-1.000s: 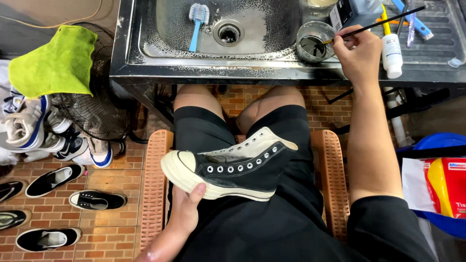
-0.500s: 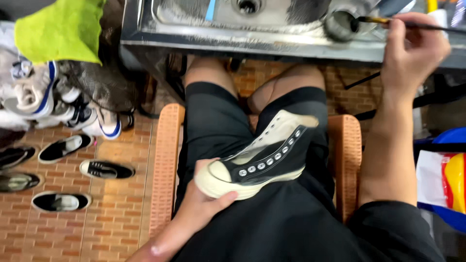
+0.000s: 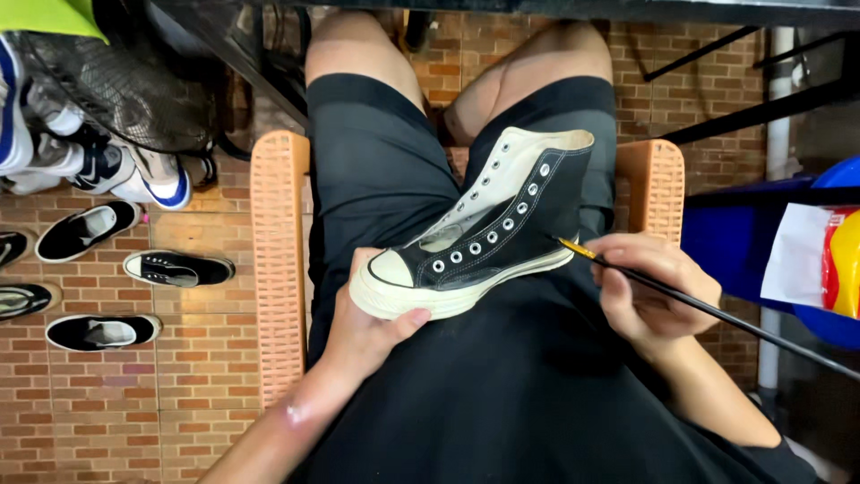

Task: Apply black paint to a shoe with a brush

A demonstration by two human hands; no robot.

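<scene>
A black high-top sneaker (image 3: 491,237) with a cream toe cap and sole, unlaced, rests on my lap over black shorts. My left hand (image 3: 365,333) cups its toe from below, thumb along the sole edge. My right hand (image 3: 652,294) holds a thin black paintbrush (image 3: 717,311) like a pen. The brush's yellow-tipped end touches the sneaker's side just above the sole near the heel.
I sit on an orange woven plastic chair (image 3: 279,260) on a brick floor. Several black and white shoes (image 3: 177,267) lie at the left, and more sneakers (image 3: 107,166) are piled by a mesh basket. A blue tub (image 3: 743,246) with a plastic packet stands at right.
My right hand came down from the sink with the brush to the sneaker's side. The view tilted down, so the sink has left the frame. The left hand kept hold of the toe.
</scene>
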